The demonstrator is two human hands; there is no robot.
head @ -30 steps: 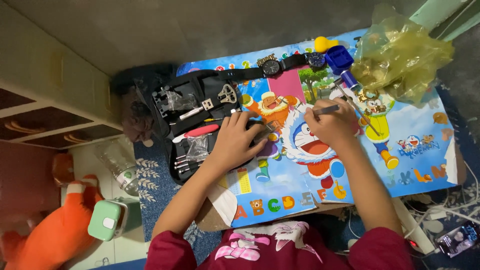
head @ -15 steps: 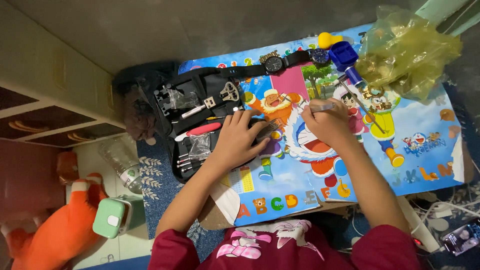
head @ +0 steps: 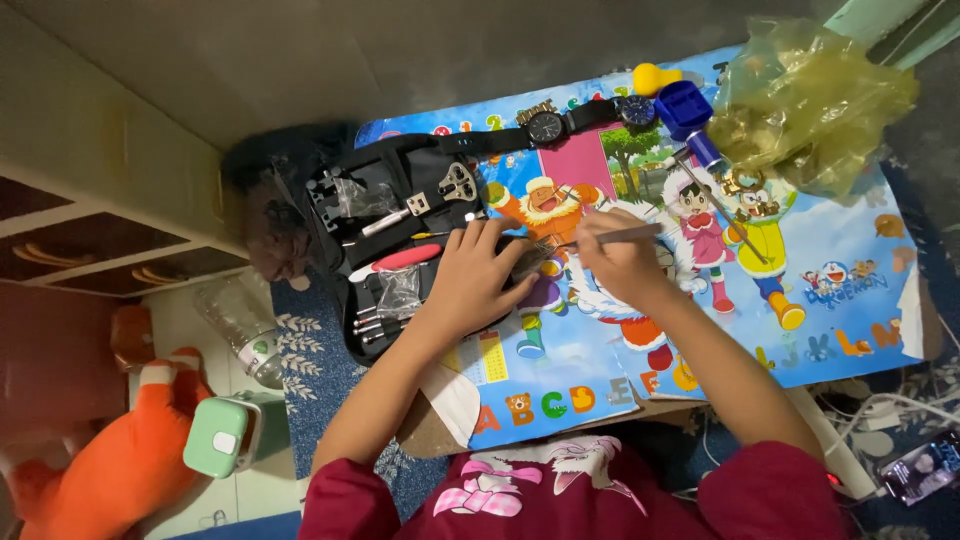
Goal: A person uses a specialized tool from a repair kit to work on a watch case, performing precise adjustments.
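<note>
The left hand (head: 480, 275) lies flat, fingers loosely spread, pressing down on a small object at the edge of the black tool case (head: 400, 235); the object itself is hidden under the palm, so its kind cannot be told. The right hand (head: 615, 260) pinches a thin metal tool (head: 620, 236) between thumb and fingertips, its tip aimed toward the left hand's fingertips. Both work over the colourful cartoon mat (head: 850, 300).

To do this well, the left hand should keep the piece pinned without covering the spot being worked, and the tool should be held low and steady, with light pressure so the tip does not slip.

Compared with a second ago, the hands sit much as before: the left one remains pressed down, and the tool stays in the same pinch, now lying nearly level.
</note>
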